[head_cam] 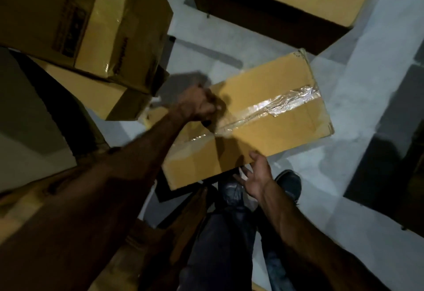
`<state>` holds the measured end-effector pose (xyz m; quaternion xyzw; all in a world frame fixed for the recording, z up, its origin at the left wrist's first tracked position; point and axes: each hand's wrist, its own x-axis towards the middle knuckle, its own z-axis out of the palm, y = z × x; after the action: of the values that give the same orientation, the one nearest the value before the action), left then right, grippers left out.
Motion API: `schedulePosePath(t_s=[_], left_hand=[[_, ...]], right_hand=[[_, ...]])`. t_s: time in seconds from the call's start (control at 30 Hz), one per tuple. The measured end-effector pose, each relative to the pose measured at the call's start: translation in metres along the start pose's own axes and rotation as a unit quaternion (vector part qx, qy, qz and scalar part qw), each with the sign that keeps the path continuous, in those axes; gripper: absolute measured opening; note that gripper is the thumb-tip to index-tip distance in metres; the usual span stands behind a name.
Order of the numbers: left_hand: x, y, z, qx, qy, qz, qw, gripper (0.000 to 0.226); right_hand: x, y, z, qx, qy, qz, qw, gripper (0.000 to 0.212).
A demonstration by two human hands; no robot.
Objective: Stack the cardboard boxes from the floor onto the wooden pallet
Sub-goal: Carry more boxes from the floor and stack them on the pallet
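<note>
While the left hand (197,105) curls over the far edge of a taped box (263,116) and the right hand (254,176) spreads its fingers under the near edge, the box sits on the floor (358,98); other boxes (87,22) wait nearby, no pallet visible.

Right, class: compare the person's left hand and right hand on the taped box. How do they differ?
The left hand is curled over the taped box at its far edge; the right hand is open, fingers spread at the near edge. The left hand lies on the box top; the right hand reaches its lower side. Both meet the same box.
</note>
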<state>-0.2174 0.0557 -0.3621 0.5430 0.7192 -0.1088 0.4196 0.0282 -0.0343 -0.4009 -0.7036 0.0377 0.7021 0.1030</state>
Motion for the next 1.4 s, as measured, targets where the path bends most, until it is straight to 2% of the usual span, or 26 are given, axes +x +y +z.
schedulePosePath(t_s=[0.07, 0.1, 0.17, 0.23, 0.3, 0.4, 0.47, 0.63, 0.8, 0.9, 1.03, 1.17, 1.4], left_hand=[[-0.003, 0.016, 0.004, -0.031, -0.02, -0.002, 0.999, 0.061], [0.002, 0.014, 0.007, -0.059, -0.016, -0.013, 0.998, 0.063], [0.019, 0.008, 0.011, -0.124, 0.013, -0.038, 0.991, 0.084], [0.034, -0.004, 0.018, -0.162, 0.012, -0.055, 0.985, 0.088], [0.036, -0.005, 0.025, -0.169, -0.004, -0.072, 0.983, 0.071], [0.03, 0.002, 0.035, -0.18, 0.011, -0.078, 0.981, 0.063], [0.019, 0.01, 0.033, -0.191, 0.01, -0.062, 0.98, 0.063], [-0.024, 0.051, 0.011, -0.227, 0.014, -0.017, 0.974, 0.069], [-0.078, 0.103, -0.025, -0.229, 0.026, 0.028, 0.973, 0.079], [-0.125, 0.139, -0.058, -0.23, 0.02, 0.053, 0.971, 0.077], [-0.194, 0.184, -0.112, -0.223, -0.009, 0.084, 0.971, 0.064], [-0.263, 0.23, -0.155, -0.218, -0.009, 0.131, 0.967, 0.074], [-0.343, 0.314, -0.192, -0.259, 0.015, 0.173, 0.95, 0.055]], right_hand=[[-0.004, -0.014, -0.012, 0.008, 0.009, -0.004, 1.0, 0.031], [-0.003, -0.02, -0.017, 0.007, 0.006, -0.002, 1.0, 0.04], [0.001, -0.029, -0.022, 0.005, 0.01, -0.003, 1.0, 0.046], [0.013, -0.029, -0.021, 0.01, 0.016, -0.008, 1.0, 0.036], [0.022, -0.025, -0.017, 0.024, 0.017, -0.009, 1.0, 0.028], [0.025, -0.02, -0.014, 0.066, 0.019, 0.004, 0.998, 0.03], [0.016, -0.018, -0.019, 0.093, 0.022, 0.007, 0.995, 0.031], [-0.033, -0.031, -0.045, 0.122, 0.042, -0.01, 0.992, 0.014], [-0.102, -0.057, -0.082, 0.168, 0.076, -0.011, 0.983, 0.044], [-0.169, -0.07, -0.106, 0.184, 0.061, -0.028, 0.981, 0.038], [-0.277, -0.084, -0.138, 0.179, 0.041, -0.058, 0.981, 0.026], [-0.366, -0.087, -0.166, 0.173, 0.047, -0.114, 0.977, 0.04], [-0.468, -0.102, -0.215, 0.193, 0.071, -0.214, 0.955, 0.045]])
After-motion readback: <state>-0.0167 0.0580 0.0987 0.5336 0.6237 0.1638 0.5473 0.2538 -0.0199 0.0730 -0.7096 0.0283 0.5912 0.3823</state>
